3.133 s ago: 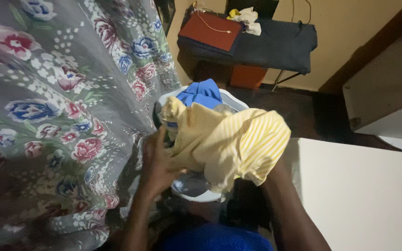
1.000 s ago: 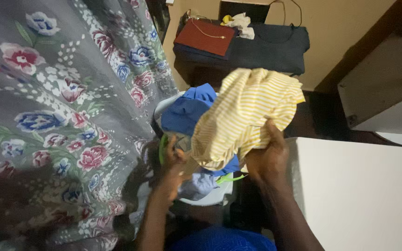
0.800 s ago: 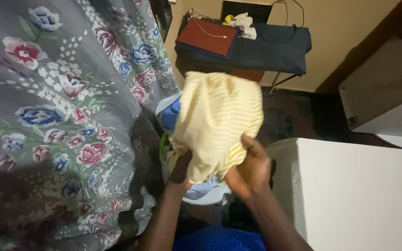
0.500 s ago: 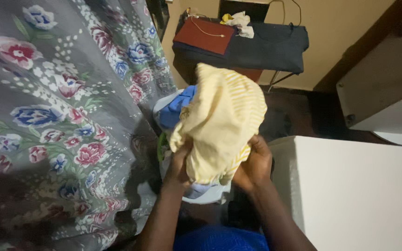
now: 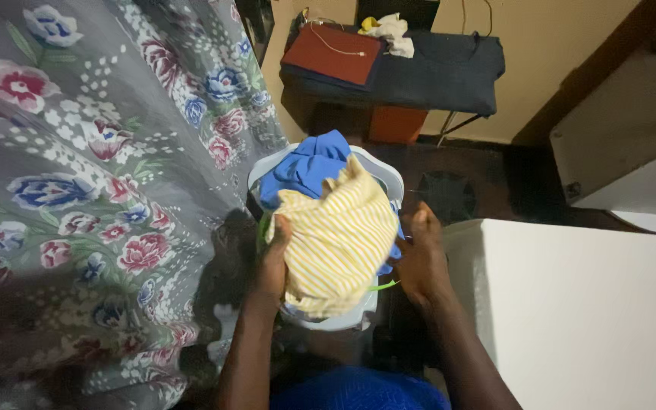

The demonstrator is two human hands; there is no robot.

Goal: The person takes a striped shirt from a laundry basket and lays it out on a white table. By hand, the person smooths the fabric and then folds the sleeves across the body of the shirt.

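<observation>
Head view: yellow striped garment [image 5: 337, 243] bunched atop blue clothing [image 5: 305, 163] in pale laundry basket [image 5: 386, 173]. Left hand [image 5: 273, 258] grips its edge; right hand [image 5: 421, 254] open, just beside. Unfolded, not yet lifted clear.

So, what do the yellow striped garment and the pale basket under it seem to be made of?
The yellow striped garment looks like soft knit fabric, probably cotton: matte, and it folds and bunches in loose creases against the left hand. The pale basket looks like moulded plastic: a smooth, stiff, curved rim with a slight sheen.
</observation>
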